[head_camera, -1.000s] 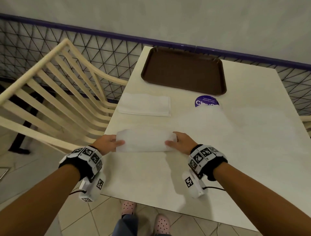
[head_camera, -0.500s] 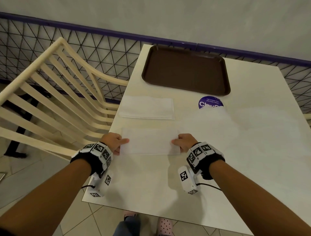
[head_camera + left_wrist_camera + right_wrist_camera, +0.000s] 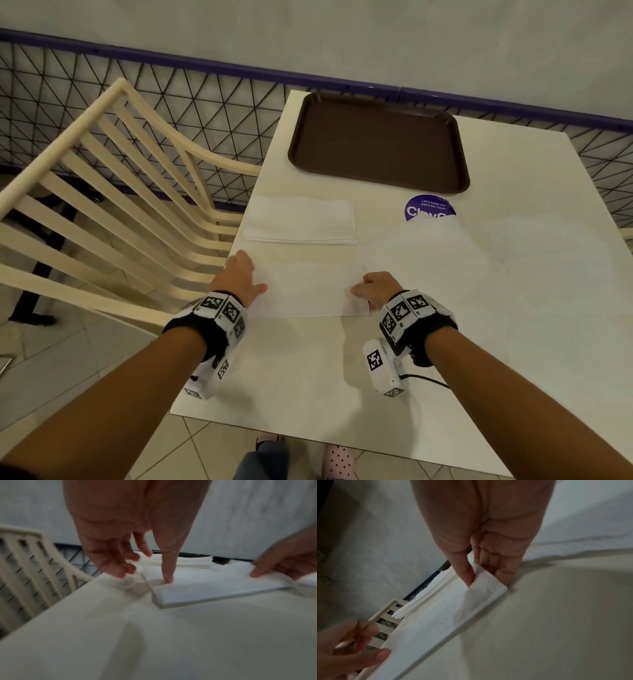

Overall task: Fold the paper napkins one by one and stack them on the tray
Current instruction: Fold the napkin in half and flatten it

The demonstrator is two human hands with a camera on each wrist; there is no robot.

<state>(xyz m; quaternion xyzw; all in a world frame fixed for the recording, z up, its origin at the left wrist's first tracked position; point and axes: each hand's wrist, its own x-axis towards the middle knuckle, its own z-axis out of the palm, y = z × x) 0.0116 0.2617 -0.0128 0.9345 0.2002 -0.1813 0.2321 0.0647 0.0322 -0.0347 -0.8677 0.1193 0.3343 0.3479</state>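
Napkin (image 3: pixel 308 291) lies flat on the counter (image 3: pixel 513 274) near its front edge, just in front of the napkin stack (image 3: pixel 299 221); the tray (image 3: pixel 378 144) stands bare beyond. Left hand (image 3: pixel 239 277), fingers loose, presses its left end with the thumb. Right hand (image 3: pixel 376 289) pinches the right end, lifting a flap. Thin, limp, tearable paper probably wants gentle corner grips, one end pinned against sliding.

Black wristbands (image 3: pixel 205 329) carry white marker-tagged camera blocks (image 3: pixel 383 370) — a thin black cable (image 3: pixel 424 380), apparently — bare forearms.
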